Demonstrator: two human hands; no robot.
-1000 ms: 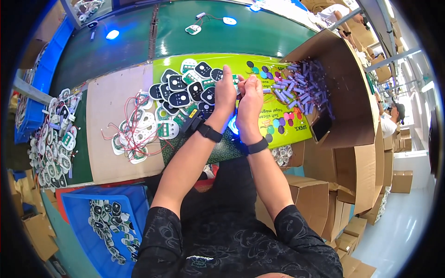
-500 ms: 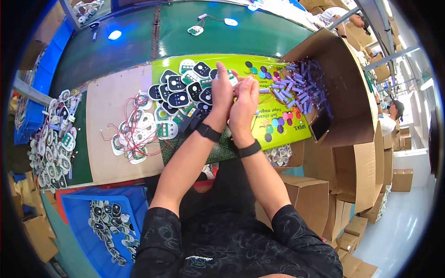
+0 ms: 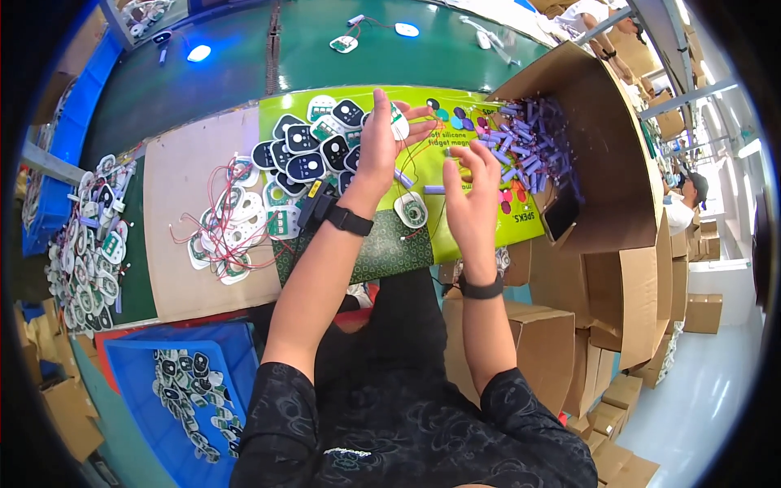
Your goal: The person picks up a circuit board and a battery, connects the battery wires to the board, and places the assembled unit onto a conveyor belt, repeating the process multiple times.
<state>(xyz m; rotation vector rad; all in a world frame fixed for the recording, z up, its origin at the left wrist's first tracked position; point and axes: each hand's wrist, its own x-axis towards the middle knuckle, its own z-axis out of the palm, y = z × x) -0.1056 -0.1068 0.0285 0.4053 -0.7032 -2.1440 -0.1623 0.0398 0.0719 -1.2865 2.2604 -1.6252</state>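
Note:
My left hand (image 3: 378,150) is raised over the lime-green printed sheet, gripping a small white circuit-board piece (image 3: 399,122) between thumb and fingers. Thin red wire trails near its fingertips. To the right, my right hand (image 3: 472,199) hovers with its fingers apart and slightly curled; I see nothing clearly held in it. Between the wrists lies a white rounded piece with a green board (image 3: 411,210). Two purple cylindrical cells (image 3: 434,189) lie close by. Left of my left hand is a pile of black-faced white panels (image 3: 306,167).
A cardboard box (image 3: 610,163) at the right holds many purple cells (image 3: 529,150), with a dark phone-like slab (image 3: 561,213) at its edge. Red-wired white parts (image 3: 236,220) lie left on beige board. A green belt (image 3: 187,98) runs behind; a blue bin (image 3: 130,366) stands lower left.
My hands were close together and have separated; the right moved right and down. The white piece between my wrists has come into sight. Another white part now shows on the belt's far right.

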